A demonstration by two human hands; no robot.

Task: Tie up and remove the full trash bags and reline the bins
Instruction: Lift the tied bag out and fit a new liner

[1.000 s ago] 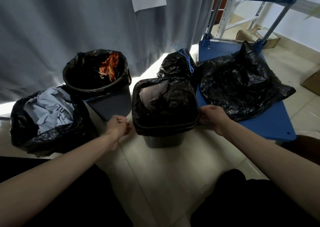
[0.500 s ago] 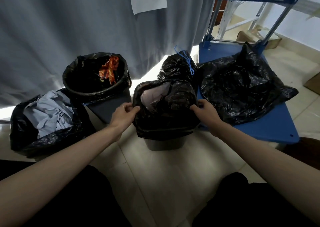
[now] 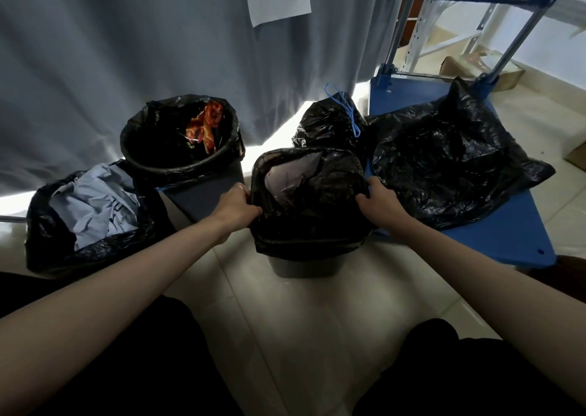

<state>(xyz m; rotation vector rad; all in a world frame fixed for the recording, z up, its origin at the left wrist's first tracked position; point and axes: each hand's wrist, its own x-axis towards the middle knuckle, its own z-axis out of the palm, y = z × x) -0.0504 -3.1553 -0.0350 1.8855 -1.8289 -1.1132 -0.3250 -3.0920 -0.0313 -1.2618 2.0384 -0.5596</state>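
A small grey bin [image 3: 304,266] stands on the floor in front of me, lined with a full black trash bag [image 3: 312,222] with pale paper showing at its top. My left hand [image 3: 236,206] grips the bag's left rim and my right hand [image 3: 379,205] grips its right rim. A round bin [image 3: 203,193] behind on the left holds a black liner [image 3: 152,136] with orange wrappers. At far left sits an open black bag [image 3: 54,238] stuffed with blue-grey paper. Behind the middle bin stands a tied black bag [image 3: 326,124] with a blue drawstring.
A blue platform cart [image 3: 494,241] on the right carries a crumpled black bag [image 3: 444,162]. A grey curtain [image 3: 126,51] hangs behind the bins with a white paper note [image 3: 279,0] on it. Cardboard boxes [image 3: 475,64] lie beyond the cart. My dark-clothed knees fill the bottom of the view.
Both hands have come up from beside the middle bin's base to its rim and now grip the bag's edges on either side.
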